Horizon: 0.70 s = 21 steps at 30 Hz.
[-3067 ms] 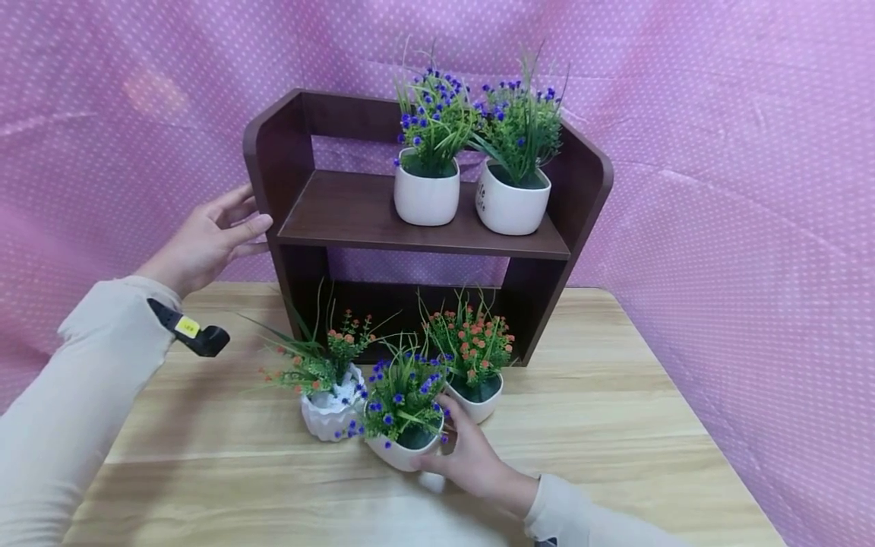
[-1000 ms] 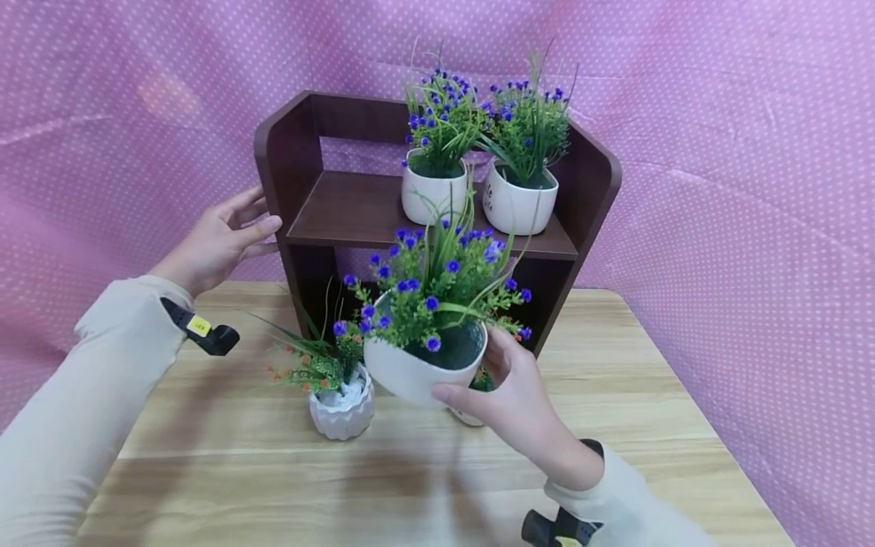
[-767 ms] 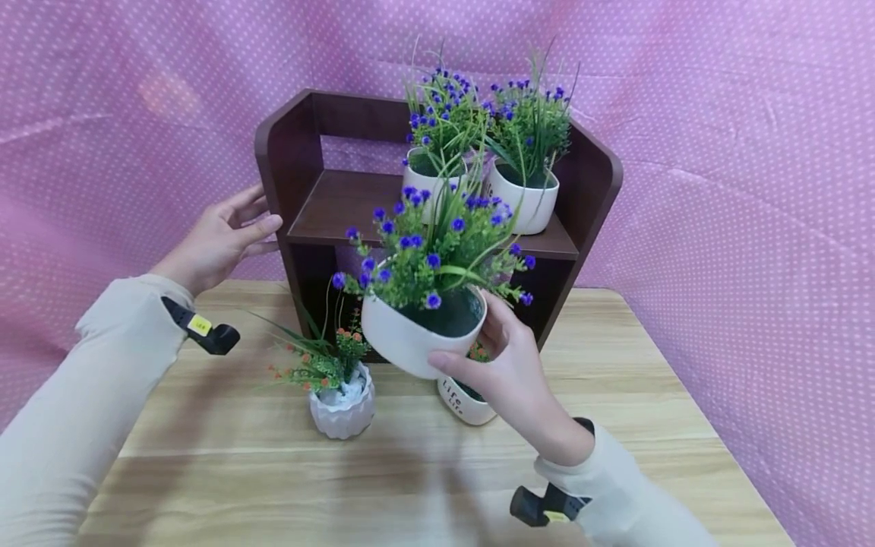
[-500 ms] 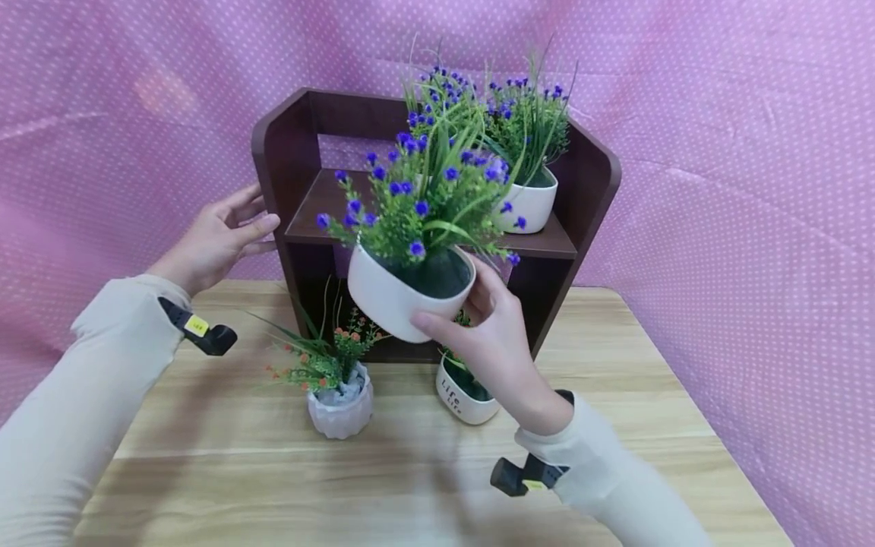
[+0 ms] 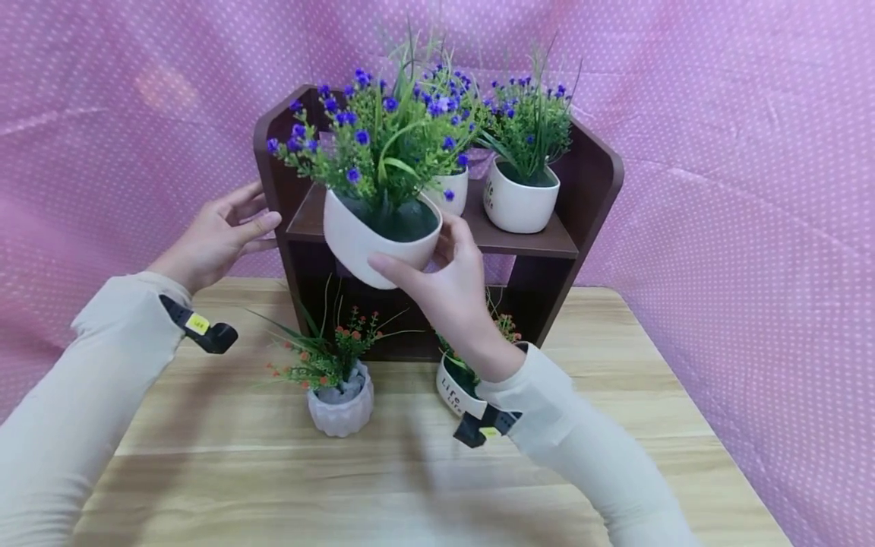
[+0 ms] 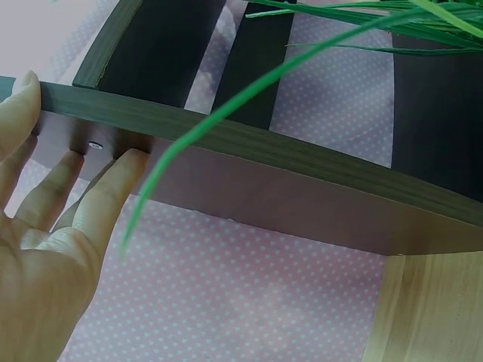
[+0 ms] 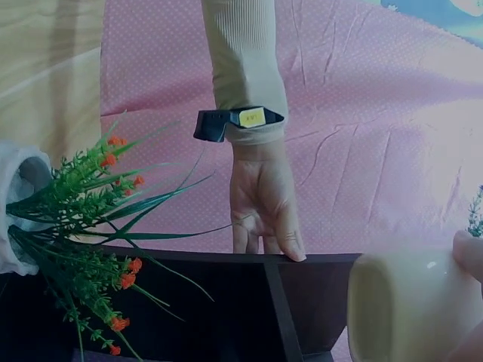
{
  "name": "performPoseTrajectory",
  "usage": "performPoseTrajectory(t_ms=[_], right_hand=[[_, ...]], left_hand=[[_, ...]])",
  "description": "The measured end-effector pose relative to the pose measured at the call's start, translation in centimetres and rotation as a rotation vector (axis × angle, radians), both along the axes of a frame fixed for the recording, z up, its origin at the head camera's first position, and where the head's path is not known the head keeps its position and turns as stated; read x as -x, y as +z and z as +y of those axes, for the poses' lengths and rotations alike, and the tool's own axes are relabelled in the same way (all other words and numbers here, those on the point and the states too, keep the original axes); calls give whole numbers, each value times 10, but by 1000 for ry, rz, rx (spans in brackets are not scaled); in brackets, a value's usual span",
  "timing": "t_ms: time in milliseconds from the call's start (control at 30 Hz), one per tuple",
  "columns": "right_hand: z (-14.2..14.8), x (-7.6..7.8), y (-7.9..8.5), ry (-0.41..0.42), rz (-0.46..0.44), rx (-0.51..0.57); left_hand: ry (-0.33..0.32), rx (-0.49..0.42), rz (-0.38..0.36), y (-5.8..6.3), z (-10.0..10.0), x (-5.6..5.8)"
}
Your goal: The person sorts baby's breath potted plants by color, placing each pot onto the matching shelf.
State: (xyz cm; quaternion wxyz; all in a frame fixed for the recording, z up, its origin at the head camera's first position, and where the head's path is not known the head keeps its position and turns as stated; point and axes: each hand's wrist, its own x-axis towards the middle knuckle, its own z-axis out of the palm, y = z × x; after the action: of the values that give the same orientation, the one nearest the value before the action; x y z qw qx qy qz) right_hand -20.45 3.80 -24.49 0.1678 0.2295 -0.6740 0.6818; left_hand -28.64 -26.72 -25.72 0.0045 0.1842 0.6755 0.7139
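My right hand (image 5: pixel 451 292) grips a white pot (image 5: pixel 376 243) with blue artificial flowers, thumb on its near side. It is held tilted in the air, in front of the left part of the upper board of a dark brown shelf (image 5: pixel 593 178). The right wrist view shows this pot (image 7: pixel 411 305) blurred. My left hand (image 5: pixel 219 239) rests on the shelf's left side panel. In the left wrist view, fairly straight fingers (image 6: pixel 113 188) touch the panel's outer face, and the thumb lies at its front edge. Two white pots with blue flowers, one partly hidden (image 5: pixel 454 194), one at right (image 5: pixel 521 205), stand on the upper board.
On the wooden table (image 5: pixel 328 486), before the shelf, stand a fluted white pot (image 5: pixel 342 414) with orange flowers and a white lettered pot (image 5: pixel 454 391), partly behind my right wrist. Pink dotted cloth (image 5: pixel 738 190) hangs behind and at both sides.
My right hand has taken the blue-flowered potted plant up from the table, between the orange-flowered ones, and moved it up and leftward towards the upper board. My left hand stays at the side panel.
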Motion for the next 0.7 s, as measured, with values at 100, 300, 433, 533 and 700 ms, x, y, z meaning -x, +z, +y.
performPoseTrajectory(t_ms=[100, 300, 433, 533, 700], right_hand=[[-8, 8, 4, -11, -33, 35], [-24, 25, 13, -32, -109, 52], [-35, 36, 15, -84, -111, 19], [-42, 43, 15, -109, -119, 8], [-54, 51, 15, -183, -152, -46]], left_hand=[[-1, 4, 3, 0, 0, 0], [2, 2, 11, 1, 0, -1], [10, 22, 10, 1, 0, -2], [14, 26, 7, 0, 0, -2], [17, 35, 8, 0, 1, -2]])
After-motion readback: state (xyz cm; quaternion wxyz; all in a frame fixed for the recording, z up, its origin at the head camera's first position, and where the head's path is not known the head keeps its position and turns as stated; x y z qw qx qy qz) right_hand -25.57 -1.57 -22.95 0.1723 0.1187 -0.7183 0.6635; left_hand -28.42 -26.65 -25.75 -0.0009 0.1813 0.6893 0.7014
